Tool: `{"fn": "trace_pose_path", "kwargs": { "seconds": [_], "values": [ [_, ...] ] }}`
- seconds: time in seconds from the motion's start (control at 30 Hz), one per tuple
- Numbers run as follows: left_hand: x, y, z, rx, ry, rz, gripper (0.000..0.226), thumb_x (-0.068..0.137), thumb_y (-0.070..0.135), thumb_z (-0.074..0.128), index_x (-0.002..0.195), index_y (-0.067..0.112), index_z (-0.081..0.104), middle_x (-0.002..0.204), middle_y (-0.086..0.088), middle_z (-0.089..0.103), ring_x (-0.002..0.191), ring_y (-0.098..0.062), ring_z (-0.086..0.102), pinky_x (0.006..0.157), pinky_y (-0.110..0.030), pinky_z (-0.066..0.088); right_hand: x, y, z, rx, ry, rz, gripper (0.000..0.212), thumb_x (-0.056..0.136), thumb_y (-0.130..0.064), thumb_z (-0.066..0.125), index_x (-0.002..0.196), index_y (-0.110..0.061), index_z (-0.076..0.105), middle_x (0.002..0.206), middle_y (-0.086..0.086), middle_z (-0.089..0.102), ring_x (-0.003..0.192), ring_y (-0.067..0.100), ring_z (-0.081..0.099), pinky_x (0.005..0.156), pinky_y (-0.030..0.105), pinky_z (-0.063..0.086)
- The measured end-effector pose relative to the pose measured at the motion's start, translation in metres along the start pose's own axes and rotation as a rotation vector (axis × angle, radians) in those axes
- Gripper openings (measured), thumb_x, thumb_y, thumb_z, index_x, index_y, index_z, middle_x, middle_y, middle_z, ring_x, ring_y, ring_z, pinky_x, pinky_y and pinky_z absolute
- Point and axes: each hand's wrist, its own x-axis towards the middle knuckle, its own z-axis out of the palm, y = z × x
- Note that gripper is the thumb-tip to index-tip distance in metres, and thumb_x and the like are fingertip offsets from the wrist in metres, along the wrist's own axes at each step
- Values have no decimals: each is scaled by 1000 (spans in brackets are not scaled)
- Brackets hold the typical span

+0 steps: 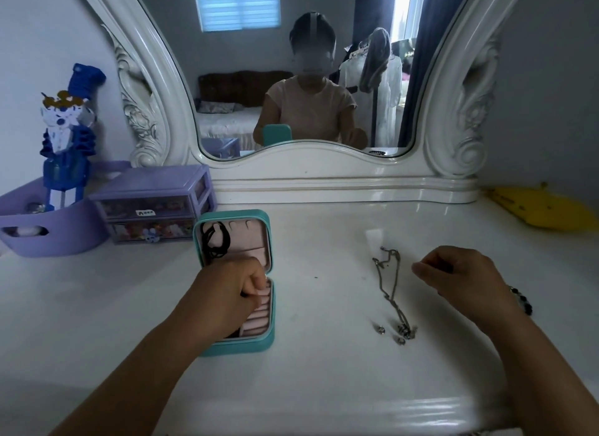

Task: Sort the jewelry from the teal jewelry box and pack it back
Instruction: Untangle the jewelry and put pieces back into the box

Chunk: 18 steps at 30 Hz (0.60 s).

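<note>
Teal jewelry box [267, 309] interior half behind left hand [231, 293]; fingertips' contents too small to tell.

We have one view only, from a wide-angle camera on the person's head, looking forward and down across the white table [324, 387]. It sits close: both forearms run in from the bottom edge, and the lines bow at the borders. Straight ahead the mirror [301, 79] faces us, so we see the wearer's own reflection there.
</note>
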Motion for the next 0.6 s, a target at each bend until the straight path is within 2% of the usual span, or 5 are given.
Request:
{"fn": "trace_pose_path", "kwargs": {
  "seconds": [0.17,0.33,0.47,0.53,0.6],
  "values": [
    [3,16,4,0,30,-29,32,75,2,60,84,33,57,75,9,61,73,-10,58,69,-27,48,-11,13,-15,-70,4,25,13,81,-18,68,69,-12,66,66,3,63,60,14,55,52,25,41],
    [6,65,20,-118,151,137,12,77,15,69,81,25,64,73,10,61,65,-9,58,64,-26,48,-21,30,-44,-132,-4,69,8,81,-16,67,73,-17,68,72,-2,65,67,11,59,55,22,42],
    [17,103,47,-73,47,304,2,79,27,65,80,28,64,82,10,60,67,-7,57,67,-27,48,-27,42,-60,-327,-135,85,11,82,-23,66,75,-31,62,81,-13,55,70,-2,48,57,11,34],
    [21,121,60,-63,-3,330,3,81,30,61,81,28,64,84,11,58,70,-6,57,68,-25,45,-29,48,-61,-404,-192,79,13,83,-23,64,86,-36,63,79,-20,46,68,-5,43,57,8,31],
    [25,135,71,-65,-30,343,6,83,31,59,83,28,64,86,11,57,75,-6,56,68,-22,40,-29,55,-59,-433,-145,87,9,82,-20,63,87,-21,70,80,-12,52,69,1,48,58,10,34]
  ]
}}
